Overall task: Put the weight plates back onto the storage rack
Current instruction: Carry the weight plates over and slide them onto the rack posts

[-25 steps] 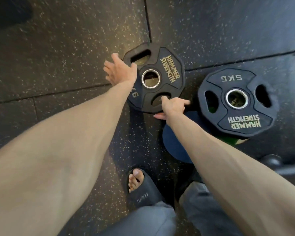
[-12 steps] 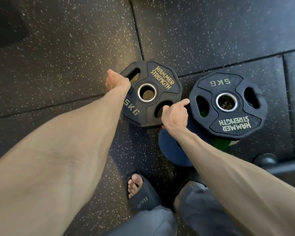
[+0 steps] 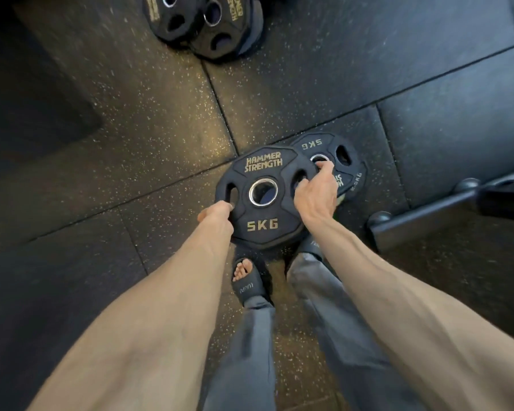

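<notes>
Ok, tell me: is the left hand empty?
No, the left hand grips the left edge of the front 5KG plate beside its slot.

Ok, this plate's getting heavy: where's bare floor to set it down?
Bare floor lies left of the held plate, up to the plate pile at top. Right is crowded: the second 5 kg plate and the black frame foot; a sandalled foot just below.
</notes>
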`<state>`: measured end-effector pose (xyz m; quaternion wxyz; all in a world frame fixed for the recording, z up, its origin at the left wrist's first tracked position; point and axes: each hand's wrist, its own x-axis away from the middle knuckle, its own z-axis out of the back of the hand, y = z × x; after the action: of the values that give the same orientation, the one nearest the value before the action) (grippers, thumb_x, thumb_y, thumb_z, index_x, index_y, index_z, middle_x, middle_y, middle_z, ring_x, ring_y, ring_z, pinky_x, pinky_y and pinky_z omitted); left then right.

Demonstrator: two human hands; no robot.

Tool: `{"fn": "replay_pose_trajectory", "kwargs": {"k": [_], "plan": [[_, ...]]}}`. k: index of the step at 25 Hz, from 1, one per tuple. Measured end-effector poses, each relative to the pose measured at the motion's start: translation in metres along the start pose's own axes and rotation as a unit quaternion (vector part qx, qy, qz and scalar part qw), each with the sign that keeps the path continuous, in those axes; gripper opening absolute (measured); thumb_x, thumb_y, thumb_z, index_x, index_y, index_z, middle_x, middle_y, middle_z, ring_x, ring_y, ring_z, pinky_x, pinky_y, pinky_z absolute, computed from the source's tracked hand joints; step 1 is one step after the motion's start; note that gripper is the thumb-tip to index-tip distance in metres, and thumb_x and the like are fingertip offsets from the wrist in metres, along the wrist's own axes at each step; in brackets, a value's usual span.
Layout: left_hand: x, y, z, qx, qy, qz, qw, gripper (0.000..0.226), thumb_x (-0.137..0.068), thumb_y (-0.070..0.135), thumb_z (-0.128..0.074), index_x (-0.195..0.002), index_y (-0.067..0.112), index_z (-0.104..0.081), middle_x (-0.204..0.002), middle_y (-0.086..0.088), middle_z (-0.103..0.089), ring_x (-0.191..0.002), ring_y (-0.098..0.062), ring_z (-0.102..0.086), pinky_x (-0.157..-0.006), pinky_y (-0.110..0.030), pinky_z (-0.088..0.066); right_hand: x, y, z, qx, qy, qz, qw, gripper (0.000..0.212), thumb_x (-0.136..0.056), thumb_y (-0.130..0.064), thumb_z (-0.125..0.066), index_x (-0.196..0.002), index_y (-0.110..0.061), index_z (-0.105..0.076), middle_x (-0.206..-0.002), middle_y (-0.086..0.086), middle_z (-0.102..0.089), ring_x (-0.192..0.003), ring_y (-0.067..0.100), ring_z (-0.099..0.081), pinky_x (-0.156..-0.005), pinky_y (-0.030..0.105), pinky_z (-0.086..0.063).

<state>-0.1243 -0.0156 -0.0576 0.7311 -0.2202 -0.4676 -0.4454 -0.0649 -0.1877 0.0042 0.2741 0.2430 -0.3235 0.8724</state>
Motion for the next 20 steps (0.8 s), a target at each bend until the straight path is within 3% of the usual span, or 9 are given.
{"fn": "replay_pose_trajectory", "kwargs": {"k": [3,5,10,14,16,18,20], "plan": [[0.11,0.019,0.031,-0.027,-0.047,-0.049,0.997,0.051,-0.077,0.006,-0.066,-0.127,0.002,-0.055,-0.122,-0.015,-0.063,-0.097,-0.03,-0.06,-0.067,-0.036,-0.045,0.057,-0.022,0.088,-0.072,0.039,-0.047,0.996,0.045,-0.097,-0.012,-0.056,-0.14,-0.009,-0.044,-0.135,0.016,-0.058,-0.126,0.033,-0.054,-0.101,0.036,-0.042],[0.187,0.029,0.054,-0.057,-0.067,-0.108,0.99,0.05,-0.077,0.002,-0.067,-0.125,-0.003,-0.052,-0.121,-0.013,-0.062,-0.1,-0.028,-0.059,-0.071,-0.034,-0.046,0.103,-0.035,0.146,-0.117,0.071,-0.074,0.988,0.047,-0.097,-0.013,-0.057,-0.142,-0.005,-0.045,-0.139,0.016,-0.056,-0.131,0.031,-0.051,-0.106,0.034,-0.039],[0.345,0.027,0.107,-0.151,-0.122,-0.214,0.957,0.048,-0.075,-0.001,-0.067,-0.122,-0.004,-0.055,-0.115,-0.012,-0.058,-0.109,-0.028,-0.056,-0.082,-0.037,-0.049,0.22,-0.051,0.267,-0.213,0.155,-0.086,0.961,0.046,-0.095,-0.011,-0.058,-0.139,-0.004,-0.048,-0.137,0.015,-0.058,-0.13,0.031,-0.051,-0.104,0.033,-0.039],[0.428,0.016,0.136,-0.205,-0.182,-0.267,0.924,0.064,-0.063,0.007,-0.069,-0.125,-0.001,-0.057,-0.118,-0.018,-0.065,-0.107,-0.032,-0.063,-0.067,-0.035,-0.049,0.297,-0.052,0.344,-0.306,0.196,-0.108,0.925,0.047,-0.089,-0.007,-0.064,-0.134,-0.007,-0.05,-0.13,0.013,-0.058,-0.124,0.03,-0.056,-0.106,0.037,-0.045],[0.47,0.01,0.15,-0.223,-0.217,-0.311,0.898,0.046,-0.071,0.006,-0.067,-0.116,-0.002,-0.061,-0.109,-0.02,-0.067,-0.091,-0.031,-0.067,-0.066,-0.034,-0.052,0.325,-0.049,0.373,-0.334,0.209,-0.107,0.913,0.047,-0.085,-0.011,-0.068,-0.129,-0.012,-0.052,-0.124,0.012,-0.059,-0.116,0.031,-0.06,-0.101,0.046,-0.051],[0.518,0.004,0.16,-0.258,-0.251,-0.371,0.856,0.017,-0.077,0.004,-0.068,-0.092,-0.001,-0.061,-0.093,-0.02,-0.063,-0.066,-0.024,-0.059,-0.054,-0.029,-0.048,0.351,-0.039,0.404,-0.344,0.235,-0.1,0.904,0.043,-0.079,-0.018,-0.071,-0.118,-0.016,-0.053,-0.114,0.008,-0.063,-0.105,0.032,-0.065,-0.093,0.05,-0.055],[0.554,-0.005,0.158,-0.284,-0.278,-0.447,0.801,0.019,-0.082,0.004,-0.07,-0.076,0.006,-0.052,-0.081,-0.015,-0.055,-0.057,-0.019,-0.049,-0.044,-0.023,-0.041,0.378,-0.027,0.435,-0.361,0.275,-0.091,0.887,0.042,-0.075,-0.021,-0.073,-0.112,-0.017,-0.055,-0.108,0.01,-0.067,-0.098,0.031,-0.067,-0.089,0.048,-0.057]]}}
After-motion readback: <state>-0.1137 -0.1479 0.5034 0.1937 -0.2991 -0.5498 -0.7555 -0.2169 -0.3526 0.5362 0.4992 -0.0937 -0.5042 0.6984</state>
